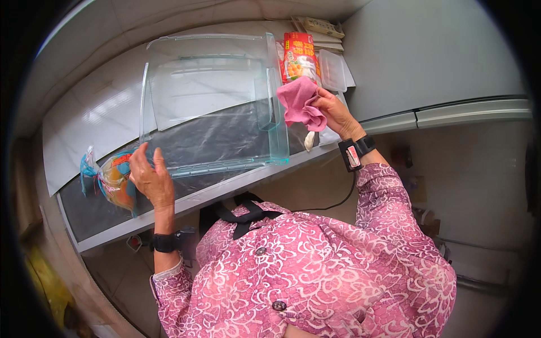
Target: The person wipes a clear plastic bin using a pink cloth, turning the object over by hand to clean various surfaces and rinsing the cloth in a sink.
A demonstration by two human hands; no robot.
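Observation:
A crumpled pink cloth (301,101) hangs from the fingers of my right hand (336,113), over the right end of the counter. My left hand (151,177) has its fingers apart, at the near left corner of a clear plastic drawer (279,139); whether it touches the drawer is unclear. The drawer, tinted pale green at its edges, lies on the counter between my hands. Just left of my left hand, and partly behind it, is a knotted, printed plastic bag (116,179) with orange-brown contents.
Beyond the cloth lie a red printed food packet (299,55), a translucent plastic container (332,70) and a power strip (323,27). A small white object (310,141) rests near the counter's front edge (219,188). A grey refrigerator (427,59) stands at the right.

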